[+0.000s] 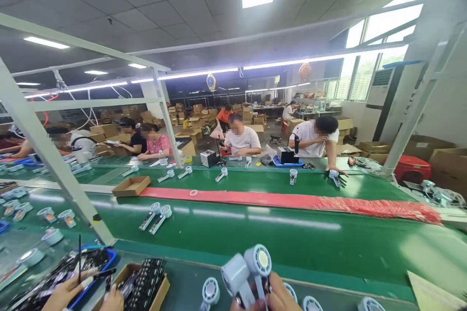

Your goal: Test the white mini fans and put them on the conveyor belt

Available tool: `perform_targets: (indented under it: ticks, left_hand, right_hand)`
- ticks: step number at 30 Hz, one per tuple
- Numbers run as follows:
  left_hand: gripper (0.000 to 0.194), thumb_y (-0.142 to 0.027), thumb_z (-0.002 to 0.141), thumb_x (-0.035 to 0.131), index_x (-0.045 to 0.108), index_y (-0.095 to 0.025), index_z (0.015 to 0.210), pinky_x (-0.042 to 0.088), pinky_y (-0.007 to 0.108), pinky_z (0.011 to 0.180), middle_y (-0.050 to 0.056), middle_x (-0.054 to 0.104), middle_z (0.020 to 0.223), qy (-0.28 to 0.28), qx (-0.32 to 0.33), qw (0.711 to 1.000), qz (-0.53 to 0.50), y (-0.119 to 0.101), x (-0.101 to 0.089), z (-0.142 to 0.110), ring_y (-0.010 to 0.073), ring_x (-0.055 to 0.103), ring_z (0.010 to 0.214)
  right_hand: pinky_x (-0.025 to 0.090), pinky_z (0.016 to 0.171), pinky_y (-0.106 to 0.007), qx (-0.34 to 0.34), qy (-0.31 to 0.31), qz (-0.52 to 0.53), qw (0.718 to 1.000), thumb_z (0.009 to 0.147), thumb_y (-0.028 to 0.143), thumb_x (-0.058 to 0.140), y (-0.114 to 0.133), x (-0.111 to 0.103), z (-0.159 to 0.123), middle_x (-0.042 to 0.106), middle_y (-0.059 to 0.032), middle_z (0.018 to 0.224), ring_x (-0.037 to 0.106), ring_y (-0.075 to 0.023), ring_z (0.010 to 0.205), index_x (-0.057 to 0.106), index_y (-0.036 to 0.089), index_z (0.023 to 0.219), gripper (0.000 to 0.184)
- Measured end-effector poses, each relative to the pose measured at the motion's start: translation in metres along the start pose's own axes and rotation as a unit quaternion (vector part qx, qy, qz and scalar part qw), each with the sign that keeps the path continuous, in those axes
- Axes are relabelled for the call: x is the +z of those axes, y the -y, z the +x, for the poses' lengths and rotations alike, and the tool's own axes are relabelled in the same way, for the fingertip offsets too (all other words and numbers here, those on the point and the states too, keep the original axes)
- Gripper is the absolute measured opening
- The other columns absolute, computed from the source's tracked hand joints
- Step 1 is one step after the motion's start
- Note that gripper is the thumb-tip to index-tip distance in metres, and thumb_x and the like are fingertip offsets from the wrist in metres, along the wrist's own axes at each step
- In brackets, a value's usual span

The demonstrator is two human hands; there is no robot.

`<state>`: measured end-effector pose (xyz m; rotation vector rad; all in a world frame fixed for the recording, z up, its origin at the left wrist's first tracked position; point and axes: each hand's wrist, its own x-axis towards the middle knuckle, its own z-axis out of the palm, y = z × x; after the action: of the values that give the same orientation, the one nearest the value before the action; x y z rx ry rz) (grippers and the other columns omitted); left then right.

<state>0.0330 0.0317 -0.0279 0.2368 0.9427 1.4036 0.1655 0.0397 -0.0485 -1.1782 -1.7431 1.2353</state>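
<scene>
Two pale-blue handheld fans are held up together at the bottom centre. My right hand [280, 295] is closed around the handle of the right fan [260, 261], whose round grille faces me. At the bottom edge, only a little of my left hand [237, 304] shows, gripping the left fan [235, 272] low on its handle. The two fan heads touch or overlap. On the bench close around my hands lie more fans, one of them [210, 291] to the left and another [312, 303] to the right.
At lower left, a co-worker's hands [75, 289] work over a blue tray [112, 255] of black parts, beside a cardboard box [164, 291] of black pieces. Ahead runs a green conveyor [292, 235] with fans [160, 218] and a red strip [237, 198]. Co-workers sit opposite.
</scene>
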Motion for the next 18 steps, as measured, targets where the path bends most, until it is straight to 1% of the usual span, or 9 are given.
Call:
perform_targets:
  ticks: [2,3,4,6,8,9,11,14,18]
  left_hand:
    - [0.06,-0.045,0.039,0.1,0.073,-0.027,0.09,0.06,0.051,0.085,0.011,0.075,0.099,0.019,0.02,0.999,0.019,0.01,-0.001,-0.027,0.041,0.068,0.111]
    - [0.064,-0.041,0.029,0.102,0.073,-0.023,0.083,0.059,0.052,0.088,0.011,0.076,0.092,0.032,0.036,0.998,0.033,0.01,0.001,-0.04,0.0422,0.07,0.106]
    - [0.064,-0.04,0.026,0.102,0.073,-0.021,0.08,0.059,0.051,0.09,0.01,0.077,0.087,0.043,0.05,0.996,0.054,0.009,0.004,-0.053,0.04,0.073,0.1]
    - [0.058,-0.037,0.034,0.101,0.072,-0.02,0.081,0.058,0.044,0.092,0.006,0.078,0.09,0.054,0.089,0.992,0.07,0.0,0.015,-0.075,0.0317,0.074,0.095]
    - [0.056,-0.036,0.038,0.099,0.072,-0.021,0.084,0.058,0.04,0.089,0.003,0.078,0.088,0.066,0.127,0.988,0.065,-0.009,0.027,-0.09,0.0264,0.073,0.089]
    - [0.056,-0.037,0.04,0.099,0.071,-0.021,0.086,0.058,0.039,0.086,0.003,0.077,0.089,0.072,0.138,0.986,0.065,-0.011,0.032,-0.096,0.0247,0.073,0.087]
    - [0.057,-0.036,0.043,0.098,0.07,-0.022,0.09,0.058,0.037,0.087,0.002,0.077,0.091,0.077,0.162,0.982,0.062,-0.013,0.039,-0.106,0.0231,0.072,0.088]
    - [0.059,-0.034,0.045,0.097,0.068,-0.024,0.095,0.055,0.037,0.091,0.0,0.075,0.092,0.063,0.178,0.981,0.055,-0.01,0.042,-0.119,0.0225,0.07,0.093]
    - [0.06,-0.037,0.046,0.097,0.066,-0.025,0.097,0.055,0.035,0.091,-0.002,0.072,0.087,0.051,0.165,0.984,0.041,-0.006,0.039,-0.13,0.0215,0.069,0.093]
  right_hand:
    - [0.047,0.104,-0.044,-0.048,0.007,0.022,0.999,0.082,0.034,0.044,0.019,-0.011,-0.009,0.068,-0.0118,0.115,0.061,-0.0313,0.113,0.069,0.019,0.117,0.046]
    - [0.046,0.105,-0.044,-0.066,-0.013,0.035,0.997,0.081,0.035,0.044,0.029,-0.015,-0.015,0.066,-0.0117,0.118,0.059,-0.0302,0.116,0.067,0.019,0.118,0.046]
    - [0.045,0.107,-0.044,-0.077,-0.051,0.05,0.994,0.082,0.035,0.045,0.038,-0.019,-0.022,0.065,-0.0113,0.121,0.058,-0.0286,0.119,0.065,0.02,0.121,0.047]
    - [0.051,0.098,-0.041,-0.08,-0.094,0.08,0.989,0.085,0.038,0.05,0.053,-0.026,-0.038,0.067,-0.01,0.114,0.063,-0.0248,0.107,0.061,0.021,0.124,0.045]
    - [0.056,0.084,-0.035,-0.083,-0.112,0.092,0.986,0.084,0.04,0.058,0.065,-0.032,-0.054,0.069,-0.0076,0.102,0.066,-0.0212,0.09,0.063,0.022,0.114,0.036]
    - [0.056,0.08,-0.033,-0.092,-0.117,0.09,0.985,0.084,0.041,0.061,0.07,-0.035,-0.063,0.069,-0.0069,0.099,0.066,-0.02,0.086,0.065,0.022,0.109,0.032]
    - [0.056,0.081,-0.033,-0.132,-0.128,0.072,0.98,0.085,0.039,0.064,0.08,-0.04,-0.077,0.07,-0.007,0.1,0.066,-0.0199,0.089,0.069,0.023,0.104,0.025]
    - [0.056,0.083,-0.035,-0.185,-0.139,0.038,0.972,0.088,0.034,0.064,0.095,-0.046,-0.092,0.071,-0.0074,0.102,0.067,-0.0208,0.094,0.073,0.025,0.107,0.023]
    - [0.056,0.068,-0.03,-0.167,-0.136,0.012,0.976,0.087,0.035,0.066,0.109,-0.045,-0.098,0.07,-0.0059,0.089,0.066,-0.0183,0.078,0.076,0.025,0.103,0.022]
